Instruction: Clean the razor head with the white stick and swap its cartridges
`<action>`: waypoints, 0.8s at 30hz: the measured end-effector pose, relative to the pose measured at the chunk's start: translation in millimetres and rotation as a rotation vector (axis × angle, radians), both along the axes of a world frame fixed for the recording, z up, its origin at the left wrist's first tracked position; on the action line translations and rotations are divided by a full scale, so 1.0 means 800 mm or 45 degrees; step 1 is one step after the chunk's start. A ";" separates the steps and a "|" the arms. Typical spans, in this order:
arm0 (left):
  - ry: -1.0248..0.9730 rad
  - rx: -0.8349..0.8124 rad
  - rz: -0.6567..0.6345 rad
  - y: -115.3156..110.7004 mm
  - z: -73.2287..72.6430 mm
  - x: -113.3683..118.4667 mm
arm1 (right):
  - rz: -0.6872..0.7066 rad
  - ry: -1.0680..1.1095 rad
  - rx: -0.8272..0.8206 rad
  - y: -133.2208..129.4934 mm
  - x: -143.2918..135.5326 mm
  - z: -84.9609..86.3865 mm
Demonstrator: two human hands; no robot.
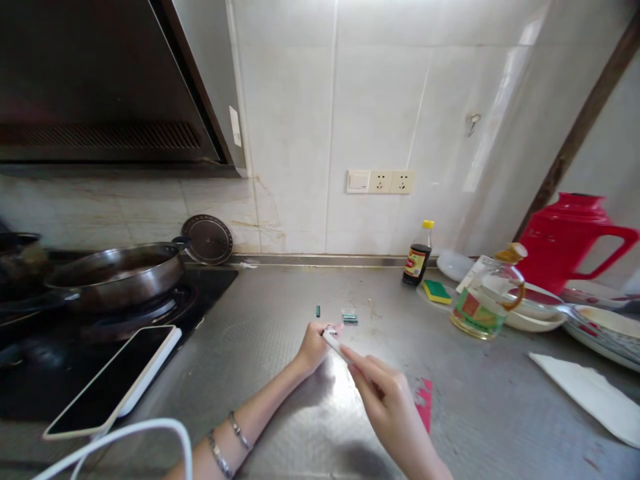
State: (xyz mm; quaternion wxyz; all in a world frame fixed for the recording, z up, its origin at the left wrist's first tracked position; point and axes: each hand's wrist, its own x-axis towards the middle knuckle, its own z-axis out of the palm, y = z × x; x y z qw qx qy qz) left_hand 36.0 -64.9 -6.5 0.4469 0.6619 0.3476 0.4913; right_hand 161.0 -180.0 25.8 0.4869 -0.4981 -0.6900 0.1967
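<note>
My right hand (383,393) grips a slim white handle (335,345), which slants up and left. My left hand (314,347) is closed at the handle's far end, where a small, partly shiny head meets its fingertips. A pinkish bit shows beside them; what exactly the left fingers pinch is too small to tell. Just beyond, on the metal counter (280,400), lie a small green strip (318,311) and a green-and-silver piece (350,319) like a razor cartridge. A torn pink packet (424,403) lies right of my right wrist, partly hidden by it.
At left, a phone (113,383) with a white cable overlaps the black stove (45,373), which bears a steel pan (125,270). Toward the right stand a sauce bottle (417,257), a sponge (437,292), a glass jug (483,307), a red thermos (563,243), bowls and white paper (590,397).
</note>
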 end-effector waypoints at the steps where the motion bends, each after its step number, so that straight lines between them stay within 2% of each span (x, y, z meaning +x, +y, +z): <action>1: -0.002 0.002 -0.008 -0.001 0.000 0.000 | 0.012 0.004 -0.008 0.000 -0.001 0.000; 6: -0.001 -0.015 0.009 0.000 -0.001 0.000 | -0.076 0.064 0.001 0.001 -0.007 0.000; 9: -0.047 -0.039 0.011 0.001 -0.002 0.001 | 0.004 0.052 -0.014 0.000 -0.009 0.001; 13: -0.135 -0.261 0.048 0.004 -0.005 0.008 | -0.010 0.037 0.003 0.012 0.004 0.006; 16: -0.226 -0.585 -0.019 0.002 -0.002 0.016 | -0.059 0.015 0.067 0.039 0.027 0.014; 19: -0.386 -0.858 -0.180 -0.004 0.007 0.020 | -0.032 -0.102 0.092 0.076 0.049 0.022; 24: -0.574 -1.059 -0.294 -0.006 0.014 0.017 | 0.124 -0.364 0.057 0.130 0.067 0.024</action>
